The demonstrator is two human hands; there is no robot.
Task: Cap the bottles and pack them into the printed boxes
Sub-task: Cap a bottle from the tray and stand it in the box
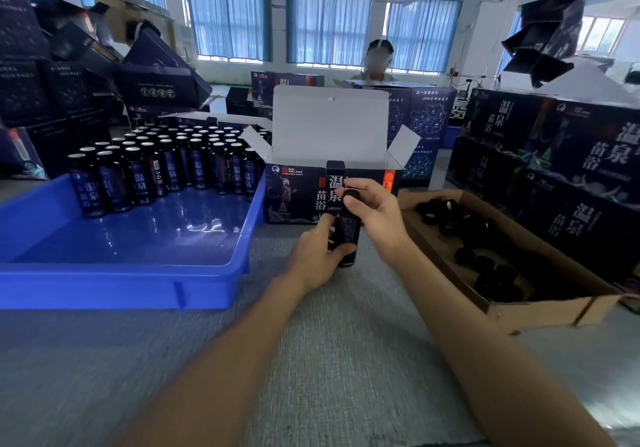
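Dark blue-labelled cylindrical bottle (347,235) is upright over the grey table (311,342), just in front of the open navy printed carton (298,197). Left hand (318,257) wraps its body; right hand (377,212) pinches the round black cap (350,194) at its top.

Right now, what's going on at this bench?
A person is capping a bottle: the left hand grips its body while the right hand pinches a black cap on its top. Behind it the printed box stands open. Uncapped bottles stand in the blue tray on the left; loose caps lie in the cardboard box on the right.
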